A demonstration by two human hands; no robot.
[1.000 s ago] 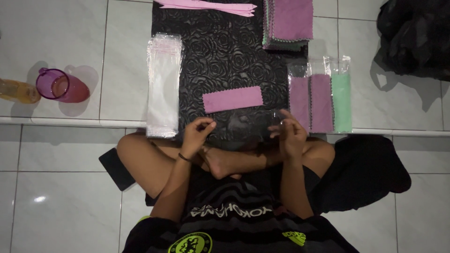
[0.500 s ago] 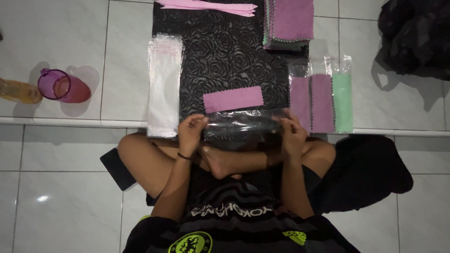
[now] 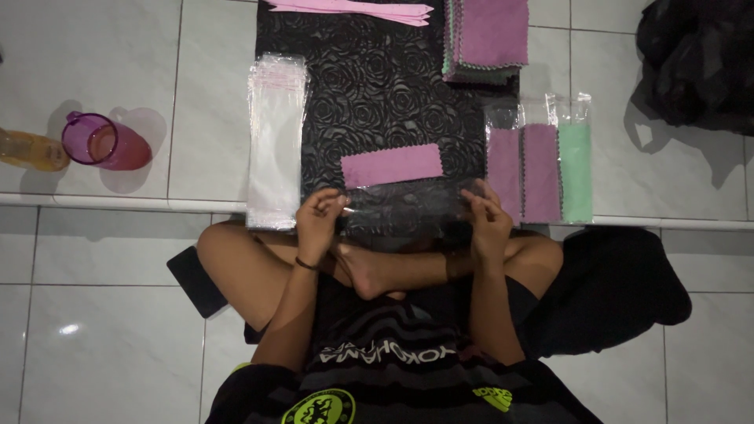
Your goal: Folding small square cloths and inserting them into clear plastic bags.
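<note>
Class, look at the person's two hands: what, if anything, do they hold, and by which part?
Both hold one clear plastic sleeve, stretched flat between them: the left hand pinches its left end, the right hand its right end.

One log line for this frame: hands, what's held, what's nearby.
left hand: holds clear sleeve end | right hand: holds other end | purple cloth: flat on black mat, beyond sleeve

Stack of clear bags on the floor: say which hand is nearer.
Left. The left hand is just beside the stack of clear bags; the right hand is far across the black mat.
</note>
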